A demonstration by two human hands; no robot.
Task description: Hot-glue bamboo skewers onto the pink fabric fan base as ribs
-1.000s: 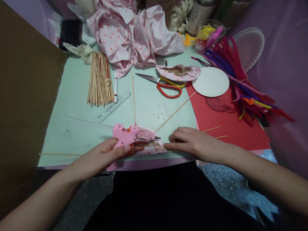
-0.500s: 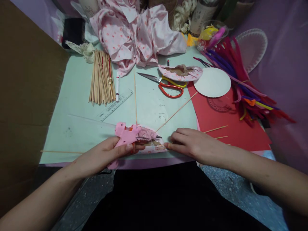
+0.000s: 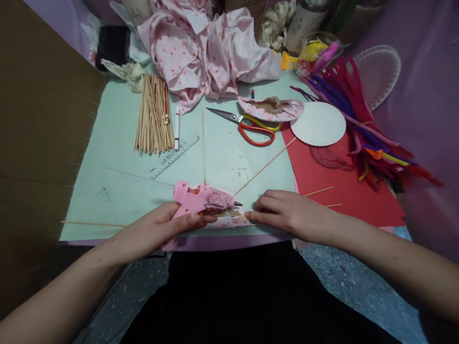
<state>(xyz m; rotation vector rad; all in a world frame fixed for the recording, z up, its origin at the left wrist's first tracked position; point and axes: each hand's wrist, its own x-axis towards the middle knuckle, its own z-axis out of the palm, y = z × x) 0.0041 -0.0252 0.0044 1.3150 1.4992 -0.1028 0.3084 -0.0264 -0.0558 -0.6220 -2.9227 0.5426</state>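
My left hand is wrapped round a pink hot glue gun, its metal tip pointing right and a clear glue stick trailing out of its back. Under the gun lies a cloth-covered piece with pink spots and a brown middle, partly hidden by the gun and my fingers. Thin wooden sticks spread out from this piece in several directions. At its right side my right hand is closed, fingertips pressing sticks against it; the stick ends come out beyond that hand over the red sheet.
Behind are scissors, a second spotted cloth piece, a white disc, a bundle of sticks, a marker and a ruler. Crumpled spotted cloth fills the back. Pipe cleaners lie over the red sheet.
The view has shifted slightly. Both hands stay almost in place, the glue gun still in my left hand; the stick ends beyond my right hand have moved a little.
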